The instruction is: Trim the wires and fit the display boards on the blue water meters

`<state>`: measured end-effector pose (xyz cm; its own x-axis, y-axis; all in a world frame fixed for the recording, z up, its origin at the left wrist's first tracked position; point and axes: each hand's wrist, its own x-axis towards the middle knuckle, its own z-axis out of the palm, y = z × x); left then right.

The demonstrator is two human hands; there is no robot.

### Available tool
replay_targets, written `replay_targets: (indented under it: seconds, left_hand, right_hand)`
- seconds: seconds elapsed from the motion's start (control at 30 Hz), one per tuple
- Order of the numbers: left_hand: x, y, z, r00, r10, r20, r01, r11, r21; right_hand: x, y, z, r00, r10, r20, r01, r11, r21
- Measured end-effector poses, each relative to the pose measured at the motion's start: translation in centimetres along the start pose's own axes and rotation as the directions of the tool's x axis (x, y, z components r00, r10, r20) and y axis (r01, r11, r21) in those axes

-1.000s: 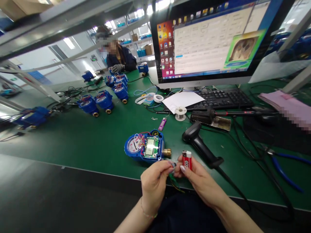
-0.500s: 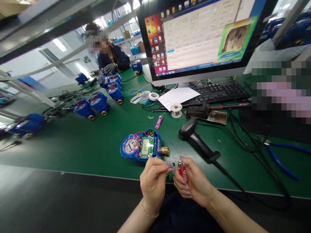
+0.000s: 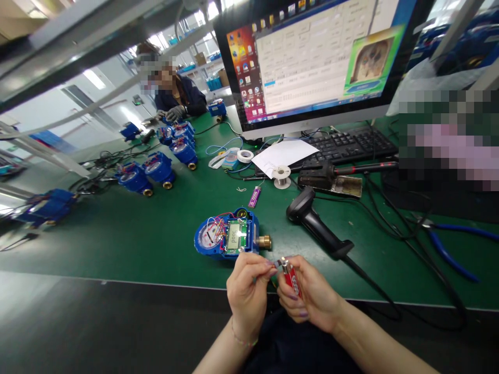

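My left hand [image 3: 249, 285] is closed in a pinch on a small grey piece [image 3: 277, 264], too small to name with certainty. Beside it, my right hand [image 3: 310, 296] is wrapped round a red lighter [image 3: 292, 280] held upright, its metal top close to the grey piece. A bright spot shows at the lighter's top; whether it is a flame I cannot tell. Just beyond my left hand lies a blue water meter [image 3: 212, 236], opened, with coloured wires, a lit display board [image 3: 235, 236] and a brass pipe end [image 3: 265, 242].
A black barcode scanner [image 3: 317, 223] lies to the right, with blue-handled pliers [image 3: 452, 249] farther over. Behind stand a purple lighter [image 3: 254, 197], a solder spool [image 3: 281, 177], a soldering iron [image 3: 366, 168], a keyboard [image 3: 351, 148] and a monitor [image 3: 312, 117]. Several meters [image 3: 158, 167] and a co-worker [image 3: 181, 93] are at left.
The lighter in my right hand has come closer to the grey piece, its top tilting left. My thumb has moved onto the lighter's top.
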<state>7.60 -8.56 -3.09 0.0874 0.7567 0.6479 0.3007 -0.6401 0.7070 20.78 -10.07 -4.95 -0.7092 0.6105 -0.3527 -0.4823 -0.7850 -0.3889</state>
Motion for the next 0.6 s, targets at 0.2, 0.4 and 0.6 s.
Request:
replay_targets:
  seconds: [0.2, 0.4, 0.6]
  left_hand:
    - [-0.1, -0.1, -0.1, 1.0, 0.001, -0.007, -0.001, 1.0, -0.011]
    - [-0.2, -0.2, -0.1, 1.0, -0.011, -0.003, 0.011, 0.999, -0.037]
    - [0.2, 0.9, -0.4, 1.0, -0.026, -0.007, 0.026, 0.998, -0.051]
  right_hand:
    - [0.1, 0.0, 0.1, 1.0, 0.014, -0.003, -0.014, 1.0, 0.008]
    - [0.1, 0.1, 0.1, 0.999, 0.023, -0.027, -0.023, 0.999, 0.023]
    - [0.0, -0.5, -0.2, 0.952, -0.16, -0.261, 0.181, 0.982, 0.059]
